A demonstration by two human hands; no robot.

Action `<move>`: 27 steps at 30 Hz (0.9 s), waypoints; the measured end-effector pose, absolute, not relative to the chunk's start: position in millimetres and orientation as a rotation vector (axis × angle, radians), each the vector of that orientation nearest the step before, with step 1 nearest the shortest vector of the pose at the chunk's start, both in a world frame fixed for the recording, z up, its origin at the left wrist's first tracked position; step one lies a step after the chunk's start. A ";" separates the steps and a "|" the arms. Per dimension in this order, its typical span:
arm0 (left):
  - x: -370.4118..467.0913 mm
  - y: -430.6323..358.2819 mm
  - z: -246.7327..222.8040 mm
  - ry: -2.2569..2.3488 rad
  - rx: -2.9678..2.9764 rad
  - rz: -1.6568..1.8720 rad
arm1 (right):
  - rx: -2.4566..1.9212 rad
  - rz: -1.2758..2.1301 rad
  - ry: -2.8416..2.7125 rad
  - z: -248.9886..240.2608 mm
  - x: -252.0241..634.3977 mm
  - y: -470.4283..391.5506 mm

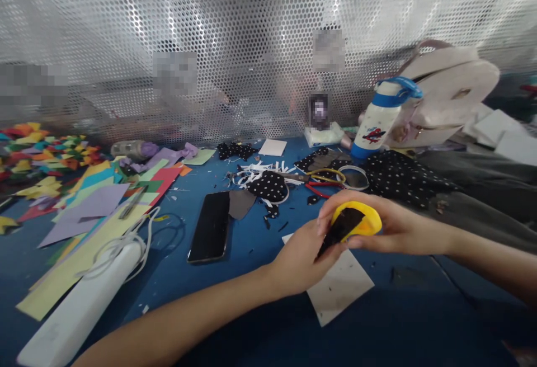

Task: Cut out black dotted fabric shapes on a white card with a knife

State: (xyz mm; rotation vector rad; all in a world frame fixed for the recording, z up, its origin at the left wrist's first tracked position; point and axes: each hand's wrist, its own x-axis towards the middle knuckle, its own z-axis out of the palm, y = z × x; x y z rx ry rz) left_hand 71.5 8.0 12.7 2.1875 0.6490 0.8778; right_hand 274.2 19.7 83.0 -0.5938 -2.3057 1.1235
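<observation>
My right hand [396,227] grips a yellow round piece [372,220] with a raised rim, fingers on its far side and thumb below. My left hand [297,258] is closed around a dark strip [346,222] that lies against the inside of the yellow piece. What the strip is made of I cannot make out. Under the hands a square white card [342,291] rests on the blue table [243,322]. Beyond them are scissors with red and yellow handles [323,179] and a black polka-dot round piece [268,186] with a white edge.
A black phone [210,226] lies left of centre. Further left, a white power strip [79,311] with a cable sits by coloured paper sheets [96,205]. A blue-and-white bottle [375,121] and a pale backpack [453,93] stand back right. Dark dotted cloth [406,179] spreads at right.
</observation>
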 end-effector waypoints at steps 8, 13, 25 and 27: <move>29.6 -2.1 10.3 0.752 2.398 0.785 | -0.535 0.839 -2.295 66.2 259.4 25.4; 12.0 -4.8 6.3 0.639 2.661 0.654 | -0.547 0.866 -2.290 42.3 263.2 32.0; 15.4 -3.9 -0.2 0.484 2.928 0.492 | -0.658 1.186 -2.128 2.1 270.6 34.4; 15.3 -3.0 2.9 0.481 2.926 0.422 | -0.685 1.228 -2.143 5.3 270.7 33.8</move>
